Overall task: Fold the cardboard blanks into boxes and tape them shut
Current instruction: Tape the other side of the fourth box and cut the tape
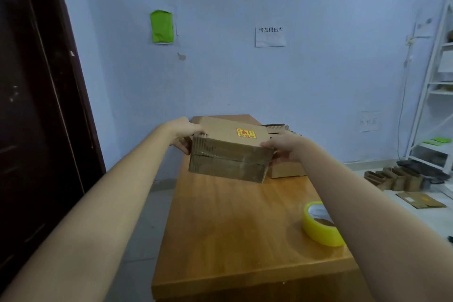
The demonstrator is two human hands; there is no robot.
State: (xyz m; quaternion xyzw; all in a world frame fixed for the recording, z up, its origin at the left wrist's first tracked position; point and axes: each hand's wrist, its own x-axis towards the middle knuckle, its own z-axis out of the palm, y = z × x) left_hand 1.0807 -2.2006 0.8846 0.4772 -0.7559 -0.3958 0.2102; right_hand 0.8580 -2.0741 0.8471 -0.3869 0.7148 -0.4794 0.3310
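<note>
A folded brown cardboard box (pixel 230 152) with a yellow and red sticker on top is held just above the far half of the wooden table (pixel 235 233). My left hand (pixel 185 133) grips its left end and my right hand (pixel 285 146) grips its right end. The side facing me shows two closed flaps with a seam between them. A roll of yellow tape (pixel 318 224) lies on the table near the right edge, partly behind my right forearm.
A stack of flat cardboard blanks (pixel 282 130) and another box (pixel 286 170) sit behind the held box. Several folded boxes (pixel 394 178) and a flat blank (pixel 420 200) lie on the floor at right, near a white shelf (pixel 436 95). A dark door (pixel 36 105) stands at left.
</note>
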